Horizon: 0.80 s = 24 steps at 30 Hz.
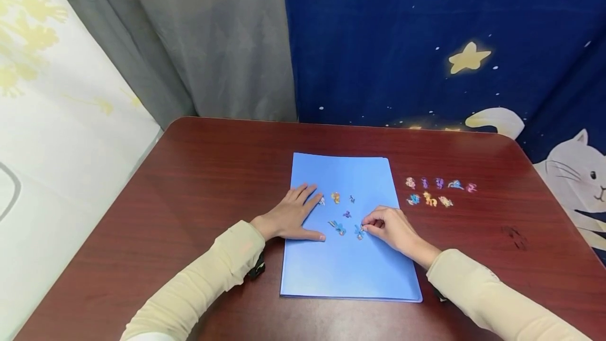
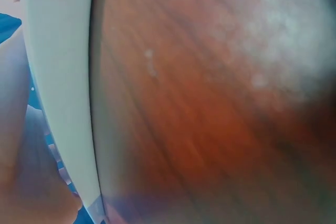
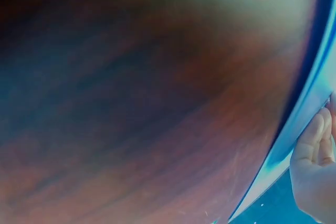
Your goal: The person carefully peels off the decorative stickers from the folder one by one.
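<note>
A blue folder [image 1: 350, 272] lies flat on the table. Spread across its left side, my left hand [image 1: 293, 217] rests with straight fingers, the fingertips beside a small pale sticker [image 1: 322, 201]. My right hand [image 1: 390, 228] pinches the edge of a small blue pony sticker [image 1: 359, 232] between thumb and forefinger, low over the folder. To its left is another blue pony sticker [image 1: 338, 227]. Above them on the folder sit a purple sticker [image 1: 347, 214], an orange one [image 1: 335, 197] and a small dark blue one [image 1: 352, 199]. In the right wrist view, the right fingers [image 3: 310, 137] show curled at the edge.
To the right of the folder, several pony stickers lie in two rows, among them an orange pony [image 1: 430, 199] and a blue one [image 1: 455, 184]. The dark red wooden table [image 1: 222, 172] extends around the folder. Behind it hang grey and blue curtains [image 1: 369, 57].
</note>
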Tool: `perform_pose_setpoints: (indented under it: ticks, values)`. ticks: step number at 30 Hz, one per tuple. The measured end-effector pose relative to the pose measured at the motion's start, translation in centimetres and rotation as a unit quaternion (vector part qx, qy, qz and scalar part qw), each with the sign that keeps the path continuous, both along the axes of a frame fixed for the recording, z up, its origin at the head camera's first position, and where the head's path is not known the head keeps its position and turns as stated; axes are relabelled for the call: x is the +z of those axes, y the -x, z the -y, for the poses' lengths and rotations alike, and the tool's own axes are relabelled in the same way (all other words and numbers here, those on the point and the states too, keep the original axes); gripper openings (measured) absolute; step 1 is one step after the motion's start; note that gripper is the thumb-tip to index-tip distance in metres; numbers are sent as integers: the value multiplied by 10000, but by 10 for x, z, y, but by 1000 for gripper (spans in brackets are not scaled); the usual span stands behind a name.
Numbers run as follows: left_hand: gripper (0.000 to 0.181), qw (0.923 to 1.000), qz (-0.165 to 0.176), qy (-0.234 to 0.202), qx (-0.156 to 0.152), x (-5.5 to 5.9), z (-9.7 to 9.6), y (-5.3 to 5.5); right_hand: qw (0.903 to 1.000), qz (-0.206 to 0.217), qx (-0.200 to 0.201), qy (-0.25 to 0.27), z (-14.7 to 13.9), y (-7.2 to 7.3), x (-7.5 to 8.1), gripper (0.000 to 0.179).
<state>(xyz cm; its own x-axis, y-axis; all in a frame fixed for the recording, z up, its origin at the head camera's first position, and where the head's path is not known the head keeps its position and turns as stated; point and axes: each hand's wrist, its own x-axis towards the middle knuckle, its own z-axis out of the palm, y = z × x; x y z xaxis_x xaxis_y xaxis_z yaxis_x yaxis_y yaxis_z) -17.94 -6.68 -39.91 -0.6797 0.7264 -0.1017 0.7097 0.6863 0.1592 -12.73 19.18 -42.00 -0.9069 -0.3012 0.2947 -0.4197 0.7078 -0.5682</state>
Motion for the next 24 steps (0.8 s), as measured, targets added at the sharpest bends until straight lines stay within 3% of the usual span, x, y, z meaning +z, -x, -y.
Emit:
perform_pose_setpoints:
  ticks: [16,24]
  values:
    - [96,9999,-32,-108,58,-3,0,0,9971,-215,397,-606,2,3,2,5]
    - [95,9999,29,-105,111,-2,-1,1,9952,-104,558,-793,5,2,7,5]
